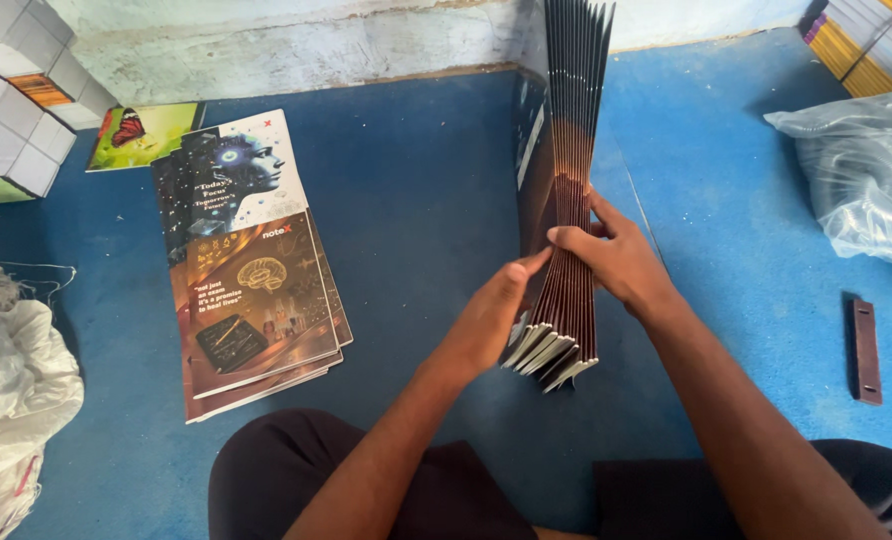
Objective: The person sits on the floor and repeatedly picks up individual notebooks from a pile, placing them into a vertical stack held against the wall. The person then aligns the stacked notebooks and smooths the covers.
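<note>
Hidden parts: the bundle of notebooks is cut off by the top edge of the view; its upper ends do not show. The left palm is turned away, and the fingertips behind the bundle cannot be seen.
Bundle position: it stands on edge on the blue floor mat, near the mat's far edge by the wall, tilted slightly, with the spines fanned apart at the lower end.
Left hand: forearm rises from the lower centre; fingers together, pressed flat against the left face of the bundle near its lower end.
Right hand: forearm enters from the lower right corner; fingers curled and clamped over the right side of the bundle, thumb laid across the spines.
Stack of notebooks: lies flat on the mat's left half, well apart from the hands, covers offset from one another.
Butterfly cover: flat at the far left of the mat, partly under the stack.
Plastic bag: at the mat's right edge, contents hard to make out.
Dark bar: flat near the right edge.
White sack: cut off at the left edge.
</note>
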